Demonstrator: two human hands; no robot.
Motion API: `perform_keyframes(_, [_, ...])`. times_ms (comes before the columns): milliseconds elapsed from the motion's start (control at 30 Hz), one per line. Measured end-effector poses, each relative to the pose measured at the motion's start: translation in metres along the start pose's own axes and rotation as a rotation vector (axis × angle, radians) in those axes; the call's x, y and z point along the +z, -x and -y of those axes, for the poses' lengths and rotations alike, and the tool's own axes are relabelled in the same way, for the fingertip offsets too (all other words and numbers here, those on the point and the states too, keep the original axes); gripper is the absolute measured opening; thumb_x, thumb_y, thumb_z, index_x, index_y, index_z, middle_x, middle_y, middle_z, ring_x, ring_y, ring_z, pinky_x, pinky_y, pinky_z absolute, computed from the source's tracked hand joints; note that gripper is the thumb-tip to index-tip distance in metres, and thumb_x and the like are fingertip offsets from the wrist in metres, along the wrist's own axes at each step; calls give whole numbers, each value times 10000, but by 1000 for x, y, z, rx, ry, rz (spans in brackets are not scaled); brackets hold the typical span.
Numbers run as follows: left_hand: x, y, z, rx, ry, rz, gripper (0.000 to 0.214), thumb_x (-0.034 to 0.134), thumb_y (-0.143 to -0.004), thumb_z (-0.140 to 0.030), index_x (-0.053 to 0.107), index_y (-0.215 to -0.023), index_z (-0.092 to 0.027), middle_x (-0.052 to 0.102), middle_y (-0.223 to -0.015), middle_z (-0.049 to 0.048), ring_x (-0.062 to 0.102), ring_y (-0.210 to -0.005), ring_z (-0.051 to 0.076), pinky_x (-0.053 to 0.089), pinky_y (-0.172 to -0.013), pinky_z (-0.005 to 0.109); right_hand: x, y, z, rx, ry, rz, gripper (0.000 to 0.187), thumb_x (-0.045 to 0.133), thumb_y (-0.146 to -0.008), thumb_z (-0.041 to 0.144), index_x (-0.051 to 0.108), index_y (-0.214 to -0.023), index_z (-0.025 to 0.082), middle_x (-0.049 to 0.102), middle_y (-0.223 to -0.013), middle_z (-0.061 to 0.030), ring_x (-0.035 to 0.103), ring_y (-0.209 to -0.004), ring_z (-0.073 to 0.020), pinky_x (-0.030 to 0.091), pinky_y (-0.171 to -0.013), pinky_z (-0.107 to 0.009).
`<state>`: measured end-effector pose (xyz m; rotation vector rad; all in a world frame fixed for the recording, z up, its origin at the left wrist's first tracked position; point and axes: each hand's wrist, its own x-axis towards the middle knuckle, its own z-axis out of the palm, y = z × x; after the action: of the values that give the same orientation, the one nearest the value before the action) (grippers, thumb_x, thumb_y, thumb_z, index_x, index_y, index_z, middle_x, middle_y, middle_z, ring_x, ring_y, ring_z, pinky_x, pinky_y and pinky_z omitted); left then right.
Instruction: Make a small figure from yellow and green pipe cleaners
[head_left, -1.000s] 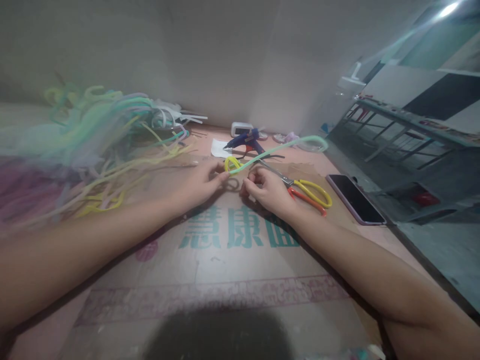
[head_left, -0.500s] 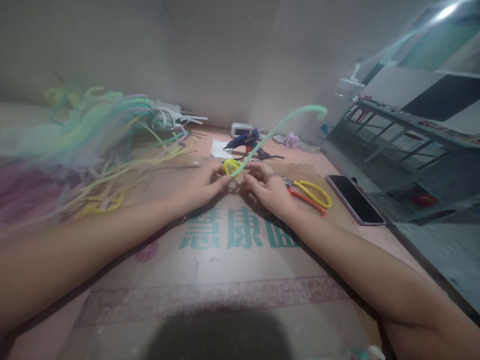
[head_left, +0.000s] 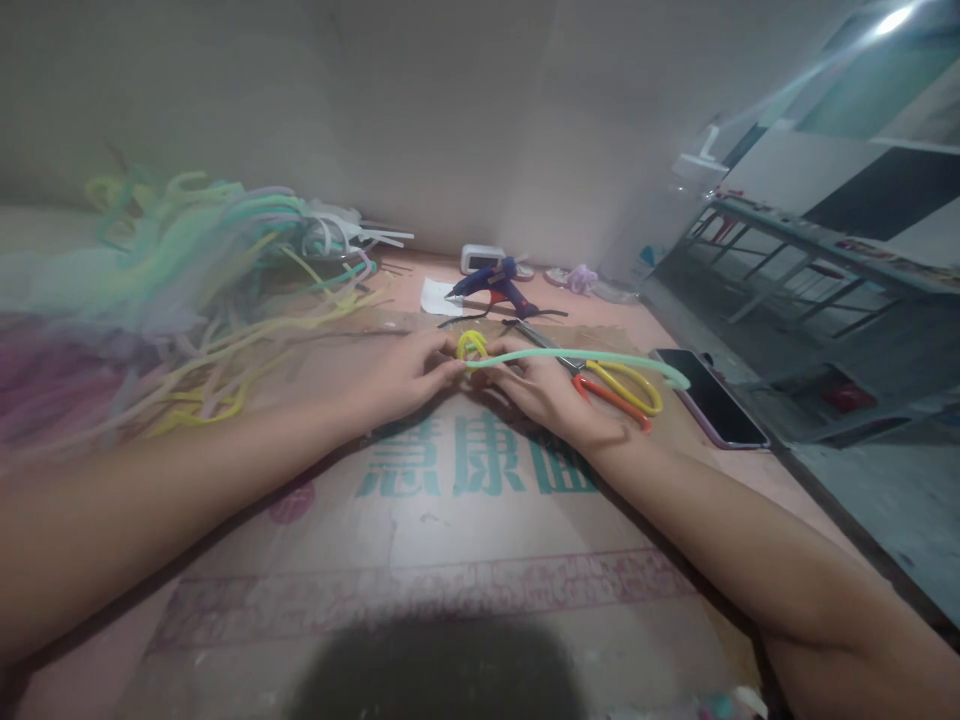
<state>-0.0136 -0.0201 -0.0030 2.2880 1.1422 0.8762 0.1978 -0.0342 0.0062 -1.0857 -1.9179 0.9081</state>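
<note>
My left hand [head_left: 409,375] and my right hand [head_left: 551,390] meet at the middle of a flattened cardboard sheet [head_left: 450,520]. Together they pinch a small yellow pipe-cleaner loop [head_left: 471,344] joined to a long mint-green pipe cleaner [head_left: 592,357]. The green strand runs level to the right from my fingertips, over the scissors, and its tip ends near the phone. Both hands have their fingers closed on the joint.
Yellow-and-orange scissors [head_left: 622,390] lie just right of my right hand, a dark phone [head_left: 709,397] beyond them. A blue glue gun [head_left: 495,285] and a white paper [head_left: 439,297] sit behind. A heap of pastel pipe cleaners [head_left: 187,270] fills the left. A wall stands close behind.
The green strand, sticking up and back to the right before, has swung down to lie level over the scissors. My right hand turned, its fingers moving in to the joint.
</note>
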Motion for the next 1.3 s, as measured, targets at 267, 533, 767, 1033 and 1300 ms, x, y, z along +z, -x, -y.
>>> perform_keyframes(267, [0, 0, 1, -56, 50, 31, 317, 442, -953, -444, 624, -921, -186, 673, -845, 35, 602, -774, 198, 437, -702, 305, 0, -4, 3, 134, 99, 23, 247, 571, -912, 361, 658, -767, 181, 692, -717, -30, 646, -681, -180, 490, -655, -300])
perform_keyframes(533, [-1, 0, -2, -20, 82, 34, 309, 612, -868, -473, 658, -987, -192, 723, -944, 43, 645, -847, 216, 501, -781, 317, 4, 0, 2, 121, -42, -13, 180, 620, -868, 390, 619, -822, 217, 671, -732, 8, 604, -638, -151, 468, -586, -266])
perform_keyframes(767, [-1, 1, -5, 38, 8, 4, 235, 629, -851, -370, 678, -1003, -198, 719, -972, 48, 643, -875, 215, 498, -815, 311, 7, 2, 6, 187, -102, 24, 232, 644, -842, 442, 616, -814, 213, 640, -699, 15, 526, -549, -114, 396, -480, -226])
perform_keyframes(1033, [-1, 0, -5, 38, -23, -43, 281, 601, -864, -387, 662, -1055, -189, 709, -1073, 78, 639, -992, 250, 481, -919, 356, 8, 1, 3, 183, -211, 39, 208, 696, -806, 382, 603, -890, 216, 631, -707, 34, 550, -571, -118, 440, -517, -239])
perform_keyframes(1300, [-1, 1, -2, 34, -8, -11, 273, 550, -915, -414, 668, -1021, -191, 717, -1005, 55, 640, -917, 221, 490, -856, 312, 5, -1, -1, 116, -128, 77, 222, 623, -888, 415, 642, -907, 194, 655, -747, -4, 572, -603, -127, 455, -536, -248])
